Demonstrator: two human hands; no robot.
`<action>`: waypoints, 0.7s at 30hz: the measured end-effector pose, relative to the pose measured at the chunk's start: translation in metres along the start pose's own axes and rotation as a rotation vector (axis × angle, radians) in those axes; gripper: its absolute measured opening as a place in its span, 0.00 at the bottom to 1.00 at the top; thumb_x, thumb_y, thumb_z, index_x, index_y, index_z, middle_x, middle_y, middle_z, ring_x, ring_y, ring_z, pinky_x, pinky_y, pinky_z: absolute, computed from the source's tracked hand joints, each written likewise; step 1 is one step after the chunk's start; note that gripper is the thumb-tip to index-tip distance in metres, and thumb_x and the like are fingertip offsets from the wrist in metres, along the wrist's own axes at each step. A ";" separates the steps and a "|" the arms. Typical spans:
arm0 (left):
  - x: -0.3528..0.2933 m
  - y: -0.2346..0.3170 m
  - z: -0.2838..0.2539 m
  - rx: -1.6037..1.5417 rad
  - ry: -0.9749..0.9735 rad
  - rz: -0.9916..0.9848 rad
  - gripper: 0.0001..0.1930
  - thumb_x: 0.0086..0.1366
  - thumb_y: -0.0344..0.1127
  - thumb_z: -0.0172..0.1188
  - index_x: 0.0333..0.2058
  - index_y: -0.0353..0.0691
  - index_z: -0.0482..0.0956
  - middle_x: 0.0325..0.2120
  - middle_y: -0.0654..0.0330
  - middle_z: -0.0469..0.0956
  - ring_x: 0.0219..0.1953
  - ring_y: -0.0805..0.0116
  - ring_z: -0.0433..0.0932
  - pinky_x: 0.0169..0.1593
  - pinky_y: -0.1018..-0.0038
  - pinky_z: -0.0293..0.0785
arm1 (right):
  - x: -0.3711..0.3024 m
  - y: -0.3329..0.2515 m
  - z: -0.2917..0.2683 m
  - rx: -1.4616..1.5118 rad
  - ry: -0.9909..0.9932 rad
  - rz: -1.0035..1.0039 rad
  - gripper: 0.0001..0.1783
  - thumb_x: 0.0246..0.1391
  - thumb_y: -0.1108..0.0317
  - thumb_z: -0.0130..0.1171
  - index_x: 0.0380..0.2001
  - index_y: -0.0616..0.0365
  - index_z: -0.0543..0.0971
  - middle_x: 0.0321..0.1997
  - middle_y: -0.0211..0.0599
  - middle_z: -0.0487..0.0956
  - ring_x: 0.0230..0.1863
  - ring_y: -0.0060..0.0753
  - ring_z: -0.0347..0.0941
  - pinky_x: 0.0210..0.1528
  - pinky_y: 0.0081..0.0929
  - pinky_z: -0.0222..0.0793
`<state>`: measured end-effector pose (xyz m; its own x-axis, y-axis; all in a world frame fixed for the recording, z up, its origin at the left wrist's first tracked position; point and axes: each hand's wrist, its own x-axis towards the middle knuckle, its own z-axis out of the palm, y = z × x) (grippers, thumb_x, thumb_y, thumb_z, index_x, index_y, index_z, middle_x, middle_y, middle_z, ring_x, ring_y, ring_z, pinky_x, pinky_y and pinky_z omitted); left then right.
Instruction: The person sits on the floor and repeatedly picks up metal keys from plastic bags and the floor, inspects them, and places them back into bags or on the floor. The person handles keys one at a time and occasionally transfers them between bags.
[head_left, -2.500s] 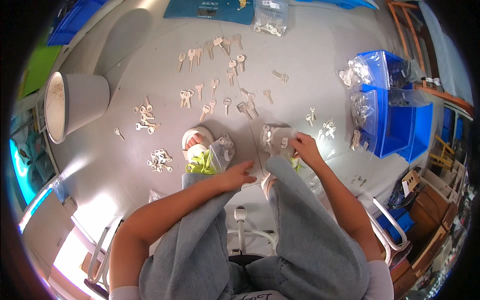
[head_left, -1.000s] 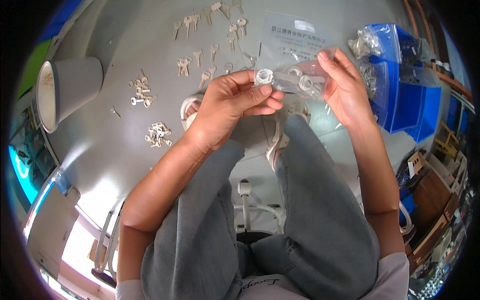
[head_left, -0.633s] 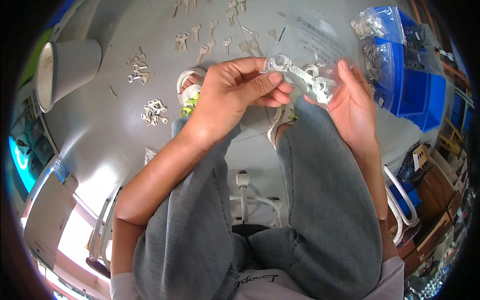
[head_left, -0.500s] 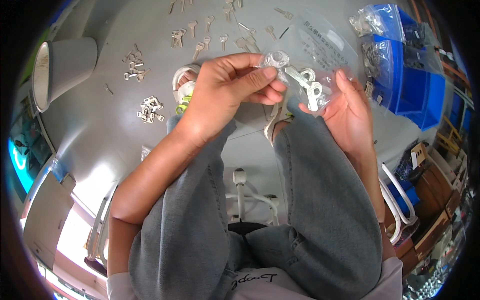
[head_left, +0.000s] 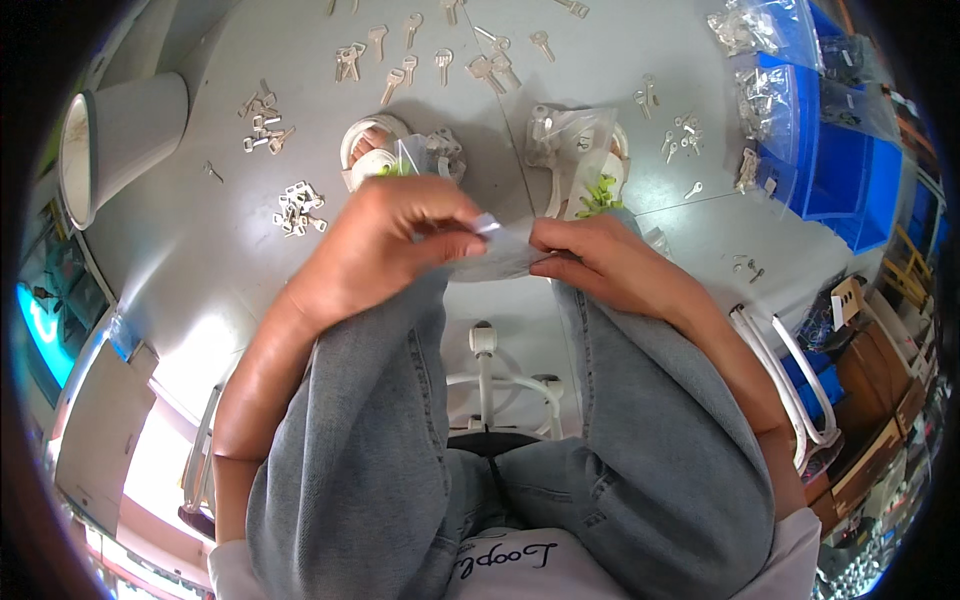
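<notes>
My left hand (head_left: 405, 235) pinches the edge of a clear plastic bag (head_left: 500, 258), which stretches between both hands above the gap between my knees. On its other side, the thumb and fingers of my right hand (head_left: 605, 262) are closed on the same edge. What the bag holds is hard to make out. Beyond the hands, next to my sandals, are clear plastic with pale key-like pieces on the left (head_left: 445, 150) and a clear packet (head_left: 560, 135) on the right; whether either belongs to the held bag I cannot tell.
Loose key blanks (head_left: 443, 66) lie scattered on the grey floor ahead, with a pile of keys (head_left: 298, 210) at left and a few small keys (head_left: 685, 135) at right. A white bin (head_left: 135, 140) stands far left. Blue trays (head_left: 860, 190) with bagged keys stand far right.
Both hands have come down and nearer to me, the right one moving left. The bag, earlier raised with pale keys showing inside, is now stretched between the pinching fingers; the right hand has closed.
</notes>
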<state>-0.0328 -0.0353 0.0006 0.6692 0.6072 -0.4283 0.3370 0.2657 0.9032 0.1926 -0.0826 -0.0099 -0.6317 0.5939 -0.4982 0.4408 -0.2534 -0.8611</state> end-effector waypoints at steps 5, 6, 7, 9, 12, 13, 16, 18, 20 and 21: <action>-0.003 -0.022 0.008 0.282 -0.211 -0.041 0.06 0.52 0.28 0.58 0.29 0.32 0.76 0.22 0.54 0.75 0.24 0.70 0.74 0.29 0.74 0.68 | 0.023 0.052 0.016 -0.025 -0.063 0.011 0.08 0.50 0.67 0.52 0.30 0.59 0.67 0.23 0.42 0.73 0.28 0.46 0.71 0.30 0.35 0.62; -0.002 -0.023 0.009 0.295 -0.249 -0.075 0.06 0.52 0.28 0.58 0.29 0.32 0.76 0.22 0.54 0.75 0.24 0.70 0.74 0.29 0.73 0.68 | 0.027 0.061 0.019 0.000 -0.039 -0.003 0.08 0.50 0.67 0.52 0.31 0.59 0.68 0.24 0.42 0.74 0.28 0.46 0.71 0.31 0.35 0.63; 0.001 -0.027 0.012 0.283 -0.286 -0.119 0.06 0.53 0.29 0.57 0.28 0.31 0.76 0.22 0.54 0.75 0.24 0.71 0.74 0.29 0.74 0.68 | 0.029 0.070 0.022 -0.020 0.012 -0.023 0.09 0.49 0.67 0.52 0.31 0.60 0.69 0.25 0.42 0.74 0.29 0.43 0.71 0.32 0.32 0.64; 0.008 -0.041 0.021 0.255 -0.360 -0.209 0.06 0.55 0.29 0.55 0.28 0.31 0.76 0.22 0.55 0.76 0.23 0.72 0.74 0.28 0.76 0.69 | 0.032 0.081 0.028 -0.061 0.112 -0.063 0.10 0.49 0.68 0.53 0.32 0.63 0.70 0.28 0.41 0.75 0.31 0.38 0.72 0.35 0.28 0.65; 0.024 -0.073 0.034 -0.052 -0.275 -0.391 0.06 0.54 0.28 0.55 0.26 0.30 0.77 0.18 0.54 0.76 0.22 0.69 0.77 0.24 0.75 0.72 | 0.031 0.081 0.029 -0.182 0.374 0.042 0.11 0.48 0.65 0.53 0.32 0.63 0.72 0.27 0.46 0.76 0.31 0.48 0.72 0.35 0.34 0.67; 0.027 -0.079 0.039 -0.101 -0.274 -0.404 0.07 0.55 0.29 0.54 0.27 0.30 0.77 0.19 0.56 0.76 0.23 0.72 0.77 0.25 0.77 0.73 | 0.029 0.077 0.028 -0.145 0.321 0.141 0.12 0.49 0.65 0.53 0.31 0.64 0.72 0.27 0.46 0.76 0.31 0.47 0.73 0.35 0.33 0.67; 0.037 -0.084 0.047 -0.174 -0.265 -0.432 0.09 0.58 0.31 0.53 0.28 0.30 0.76 0.21 0.59 0.76 0.26 0.77 0.76 0.28 0.80 0.74 | 0.026 0.060 0.023 0.039 0.162 0.325 0.14 0.50 0.62 0.53 0.29 0.66 0.73 0.27 0.45 0.77 0.30 0.41 0.74 0.34 0.32 0.67; 0.043 -0.082 0.049 -0.126 -0.263 -0.434 0.08 0.58 0.31 0.53 0.29 0.31 0.76 0.21 0.58 0.76 0.26 0.76 0.76 0.29 0.80 0.75 | 0.025 0.063 0.027 0.267 0.064 0.310 0.15 0.50 0.61 0.52 0.28 0.66 0.74 0.25 0.43 0.77 0.29 0.36 0.74 0.33 0.30 0.67; 0.049 -0.090 0.052 -0.041 -0.251 -0.431 0.08 0.57 0.31 0.53 0.29 0.31 0.76 0.21 0.58 0.76 0.27 0.75 0.77 0.30 0.79 0.74 | 0.030 0.073 0.032 0.301 0.182 0.320 0.17 0.50 0.60 0.52 0.27 0.67 0.74 0.23 0.42 0.77 0.27 0.30 0.74 0.32 0.28 0.67; 0.050 -0.094 0.053 0.002 -0.245 -0.430 0.08 0.57 0.30 0.53 0.29 0.31 0.76 0.22 0.57 0.77 0.27 0.75 0.77 0.30 0.79 0.74 | 0.032 0.076 0.031 0.252 0.237 0.330 0.17 0.50 0.60 0.52 0.27 0.67 0.74 0.23 0.43 0.77 0.26 0.30 0.74 0.31 0.28 0.67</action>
<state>0.0041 -0.0694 -0.1073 0.6051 0.2493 -0.7561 0.6176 0.4523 0.6434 0.1868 -0.1065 -0.0944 -0.3079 0.6008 -0.7377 0.4069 -0.6177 -0.6729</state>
